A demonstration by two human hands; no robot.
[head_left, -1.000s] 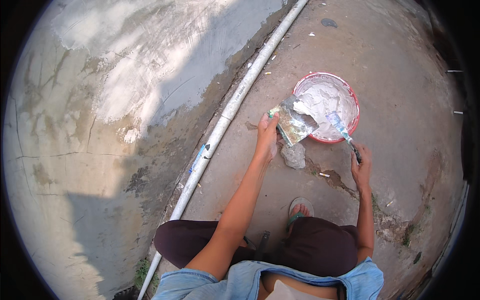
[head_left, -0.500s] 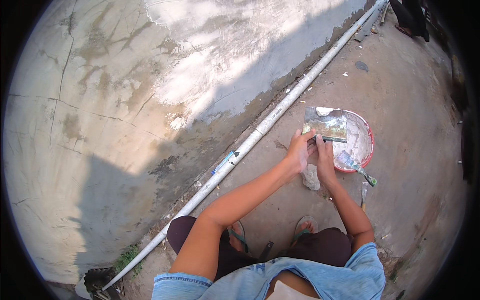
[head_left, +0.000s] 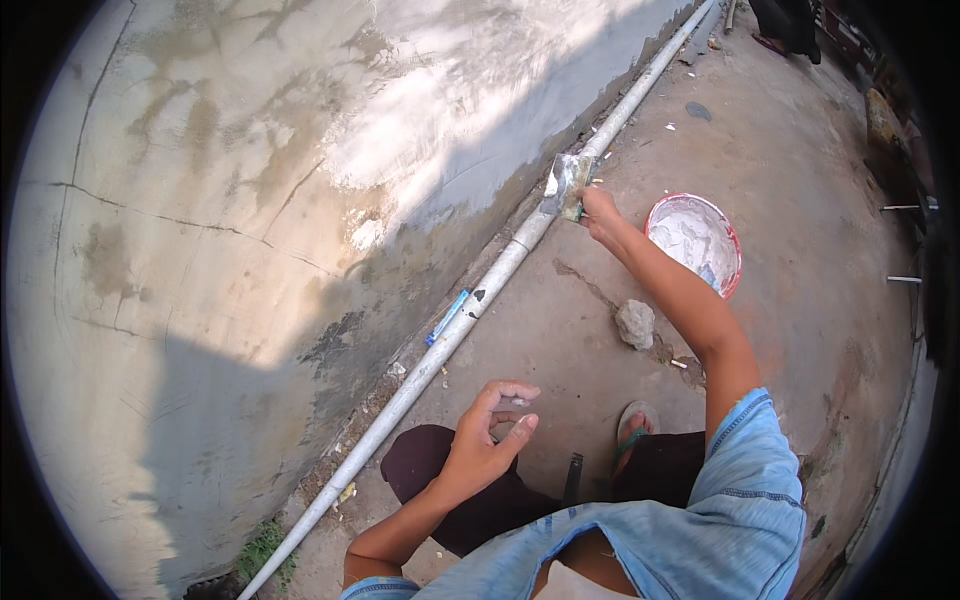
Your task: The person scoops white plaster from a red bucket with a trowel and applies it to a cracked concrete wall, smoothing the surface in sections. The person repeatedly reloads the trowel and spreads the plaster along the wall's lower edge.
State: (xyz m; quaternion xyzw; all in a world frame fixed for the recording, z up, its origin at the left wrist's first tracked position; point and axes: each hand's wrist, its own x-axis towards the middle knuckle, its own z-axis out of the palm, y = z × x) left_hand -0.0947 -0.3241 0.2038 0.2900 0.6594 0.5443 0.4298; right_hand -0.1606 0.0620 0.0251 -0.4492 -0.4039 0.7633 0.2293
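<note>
My right hand (head_left: 600,212) grips a plastering trowel (head_left: 570,183), its flat rectangular blade smeared with white putty. The arm reaches forward and the blade is over the white pipe, near the foot of the wall. Above my left knee, my left hand (head_left: 483,440) is held with curved fingers and the thumb apart, a little white stuff on its fingertips. A round bucket with a red rim (head_left: 738,243) stands right of the trowel, filled with white putty (head_left: 690,232). Part of a putty knife (head_left: 708,274) shows in it; my right arm hides the rest.
A cracked, patchy plastered wall (head_left: 230,250) rises on the left. The long white pipe (head_left: 420,375) runs along its base, with a blue-and-white tube (head_left: 446,318) beside it. A stone (head_left: 635,325) lies on the concrete floor. Another person's dark-clothed leg (head_left: 785,25) shows far right.
My hands have parted. The right one has carried the trowel left from above the bucket toward the wall; the left has let go and drawn back to my knee.
</note>
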